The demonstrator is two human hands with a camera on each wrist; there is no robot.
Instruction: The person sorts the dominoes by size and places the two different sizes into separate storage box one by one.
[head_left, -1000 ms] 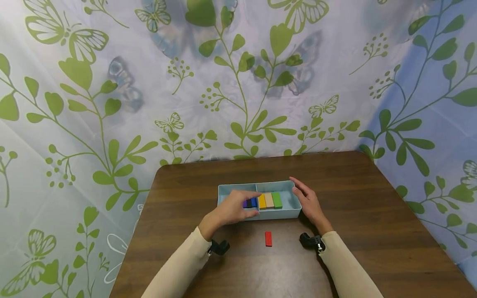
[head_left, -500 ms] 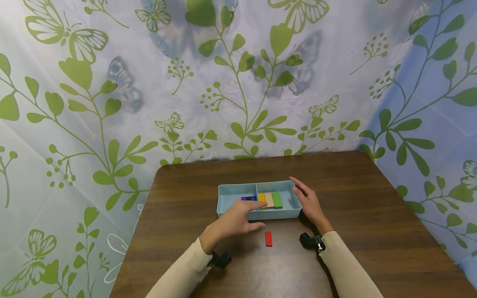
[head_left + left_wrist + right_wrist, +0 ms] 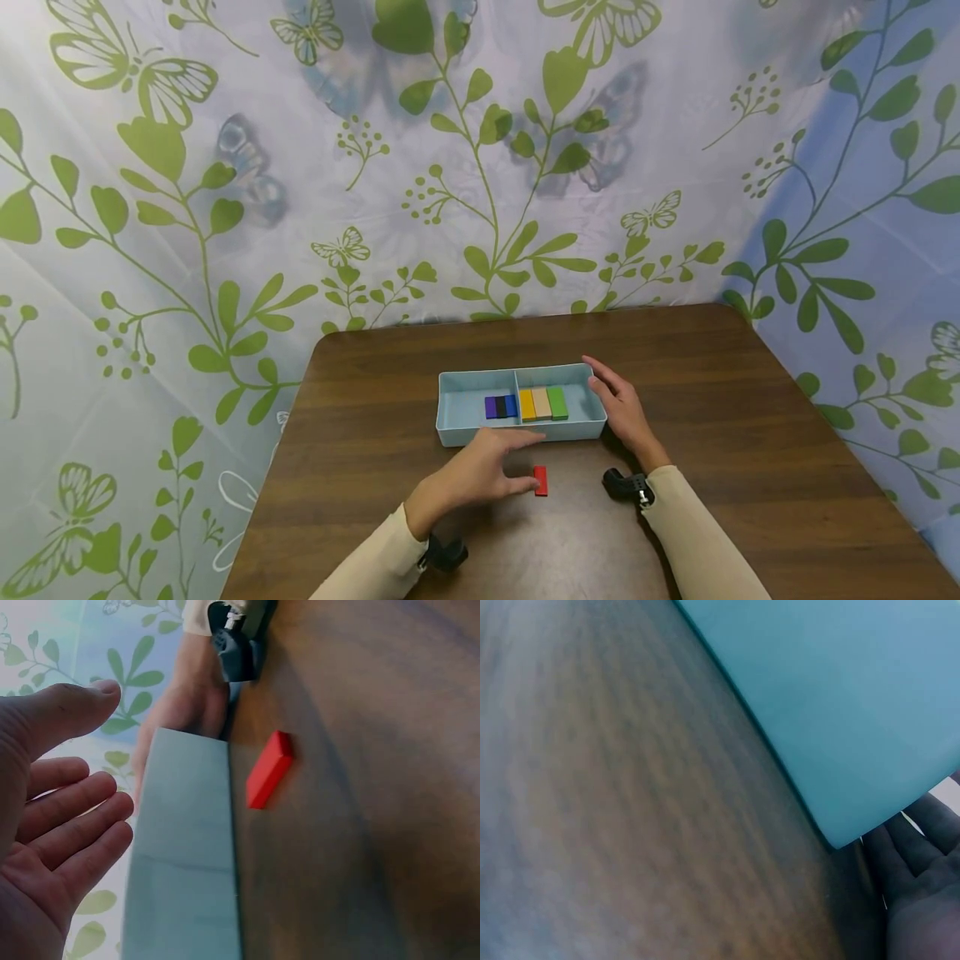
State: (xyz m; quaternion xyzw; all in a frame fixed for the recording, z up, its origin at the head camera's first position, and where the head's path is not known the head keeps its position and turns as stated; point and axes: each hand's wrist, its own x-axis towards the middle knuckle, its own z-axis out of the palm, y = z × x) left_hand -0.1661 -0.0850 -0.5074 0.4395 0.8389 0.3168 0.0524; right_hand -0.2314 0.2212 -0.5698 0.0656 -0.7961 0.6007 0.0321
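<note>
A small red block (image 3: 541,481) lies on the table in front of the light blue two-compartment box (image 3: 465,437). Over the table hovers my left hand (image 3: 480,468), thumb and fingers spread with nothing held; in the head view its thumb tip overlaps the red block's edge. The left wrist view shows a gap between this hand and the red block (image 3: 270,769). At the box's right end, my right hand (image 3: 622,410) rests its extended fingers against the wall. Purple (image 3: 491,407), black (image 3: 501,407) and blue blocks (image 3: 511,406) lie in the left compartment; yellow (image 3: 528,405), tan (image 3: 542,404) and green blocks (image 3: 557,403) in the right.
The brown wooden table (image 3: 375,383) extends on all sides of the box. Behind it hangs a curtain (image 3: 480,208) printed with leaves and butterflies. Each wrist wears a black camera mount (image 3: 624,485).
My left hand has drawn back from over the box toward the red block, uncovering the purple, black and blue blocks. The right hand has stayed at the box's end.
</note>
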